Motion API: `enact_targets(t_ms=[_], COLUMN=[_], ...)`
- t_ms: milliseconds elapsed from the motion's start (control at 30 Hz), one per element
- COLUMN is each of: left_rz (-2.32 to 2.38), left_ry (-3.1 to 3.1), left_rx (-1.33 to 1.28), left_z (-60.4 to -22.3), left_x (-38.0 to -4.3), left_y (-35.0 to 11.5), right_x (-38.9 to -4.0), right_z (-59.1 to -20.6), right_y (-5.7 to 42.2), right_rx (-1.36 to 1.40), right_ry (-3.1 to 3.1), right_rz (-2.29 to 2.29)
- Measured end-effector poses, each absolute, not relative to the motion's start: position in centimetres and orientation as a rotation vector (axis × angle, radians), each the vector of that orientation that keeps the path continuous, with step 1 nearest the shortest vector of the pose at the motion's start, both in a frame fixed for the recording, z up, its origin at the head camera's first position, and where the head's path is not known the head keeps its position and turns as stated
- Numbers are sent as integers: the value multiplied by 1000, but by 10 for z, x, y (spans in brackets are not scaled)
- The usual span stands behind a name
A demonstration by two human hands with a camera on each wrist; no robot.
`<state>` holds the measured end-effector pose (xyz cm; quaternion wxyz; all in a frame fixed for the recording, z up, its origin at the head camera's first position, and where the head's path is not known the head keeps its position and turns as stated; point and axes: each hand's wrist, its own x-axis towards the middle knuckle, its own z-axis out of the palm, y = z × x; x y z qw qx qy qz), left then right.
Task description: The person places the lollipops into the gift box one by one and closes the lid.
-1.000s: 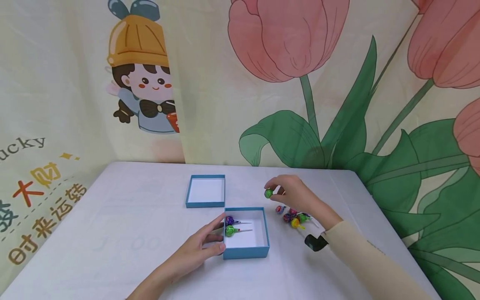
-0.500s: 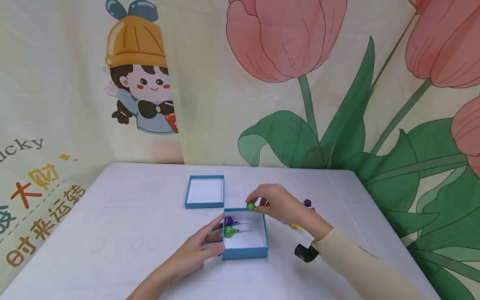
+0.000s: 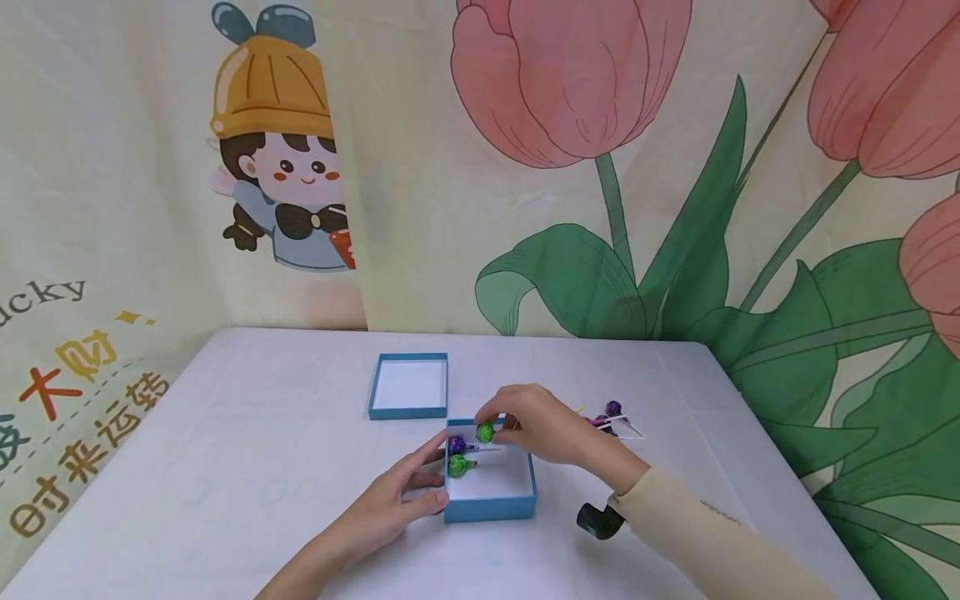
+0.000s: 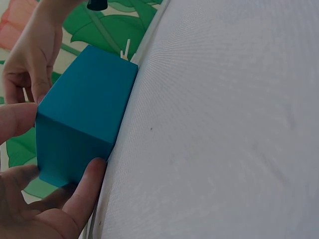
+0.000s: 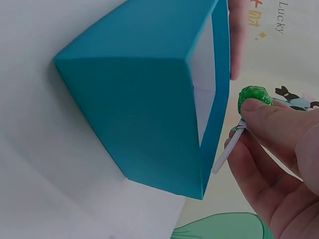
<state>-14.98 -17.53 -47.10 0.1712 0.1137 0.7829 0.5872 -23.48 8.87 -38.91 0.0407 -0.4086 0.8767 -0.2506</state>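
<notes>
In the head view a blue box (image 3: 491, 509) with a white inside stands on the table. A purple lollipop (image 3: 457, 445) and a green lollipop (image 3: 457, 466) lie in its left part. My left hand (image 3: 390, 496) rests spread against the box's left wall, thumb near the front corner. My right hand (image 3: 536, 425) is over the box's back right part. It pinches another green lollipop (image 5: 255, 94) by thumb and fingers in the right wrist view, its white stick (image 5: 228, 151) pointing down beside the box rim. Whether this lollipop touches the box floor cannot be seen.
A shallow blue lid (image 3: 408, 412) with a white inside lies behind the box, to the left. Several lollipops (image 3: 613, 408) lie to the right, partly hidden by my right hand and forearm. A black device (image 3: 600, 522) sits at the right wrist. A printed curtain hangs behind the table.
My right hand has carried the green lollipop left and toward me, from beyond the loose lollipops to over the box. The left hand stays at the box wall.
</notes>
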Motion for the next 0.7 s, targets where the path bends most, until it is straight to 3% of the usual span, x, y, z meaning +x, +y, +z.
enact_targets(t_ms=[700], left_rz=[1674], left_ry=[2217], left_rx=[347], left_z=[-472], left_x=[-148], left_y=[-176], right_x=[-226], right_z=[-409], right_y=[73], right_rx=[-1290], right_ry=[2615], right_rz=[-698])
